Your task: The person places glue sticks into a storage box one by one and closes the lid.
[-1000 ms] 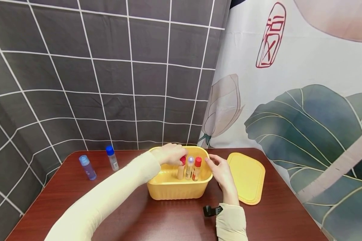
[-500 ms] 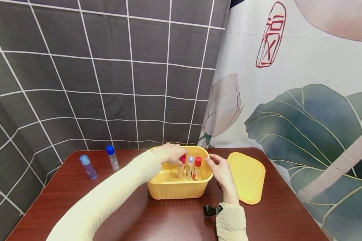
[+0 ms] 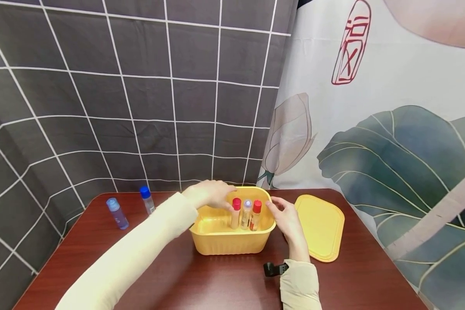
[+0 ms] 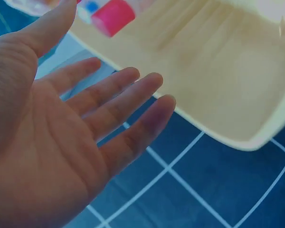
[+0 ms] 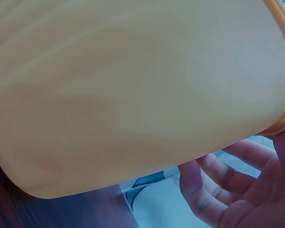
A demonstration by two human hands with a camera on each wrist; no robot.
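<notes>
A small bottle with a dark red cap (image 3: 236, 204) stands upright inside the yellow plastic box (image 3: 232, 245). Beside it are a bottle with a pale lilac cap (image 3: 247, 204) and another with a bright red cap (image 3: 257, 206). My left hand (image 3: 211, 193) is over the box's left part, fingers spread and apart from the bottles. In the left wrist view its palm (image 4: 61, 142) holds nothing, with a pinkish-red cap (image 4: 113, 18) beyond the thumb. At the box's right end, my right hand (image 3: 288, 219) grips the rim; its fingers (image 5: 228, 175) are outside the wall.
To the left on the dark red table (image 3: 201, 284) stand a purple-blue bottle with a light blue cap (image 3: 117, 214) and a clear one with a blue cap (image 3: 147, 200). A yellow lid (image 3: 320, 228) lies right of the box. Cloths hang behind the table.
My left hand has let go of the dark-red-capped bottle and drawn back to the left, its fingers spreading. The right hand stays at the box's rim. The head view has shifted slightly.
</notes>
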